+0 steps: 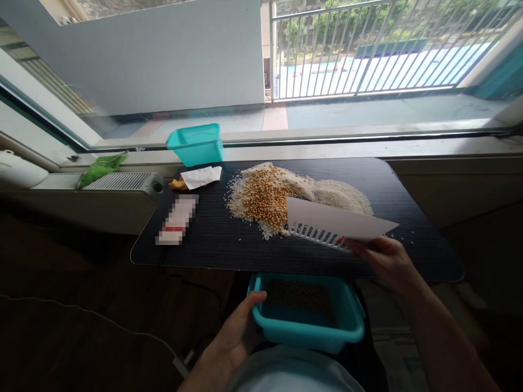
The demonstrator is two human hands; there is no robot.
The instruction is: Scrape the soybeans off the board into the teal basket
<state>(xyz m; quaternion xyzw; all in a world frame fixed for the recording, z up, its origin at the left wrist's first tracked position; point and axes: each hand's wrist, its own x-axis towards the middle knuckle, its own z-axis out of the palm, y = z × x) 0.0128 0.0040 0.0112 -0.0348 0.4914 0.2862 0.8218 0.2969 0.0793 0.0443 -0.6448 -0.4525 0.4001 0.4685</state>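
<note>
My right hand (387, 262) grips a white slotted panel (327, 216) by its near edge, tilted over the front of the heap. It has a plain upper face and a row of slots along its lower edge. Beyond it lie golden-yellow beans (265, 197) on and among white rice (343, 194), which spreads to the right. Down at my lap, my left hand (237, 333) holds the left rim of a turquoise plastic bin (308, 331), with the thumb over the edge. Small dark grains (300, 296) cover part of its bottom.
The dark table (204, 253) stands against the window sill. On its left are a blurred-out pale object (177, 220), a white paper (202, 177) and a second turquoise bin (196, 146). A green cloth (104, 167) lies on the radiator (122, 181). A white cable (102, 316) crosses the floor.
</note>
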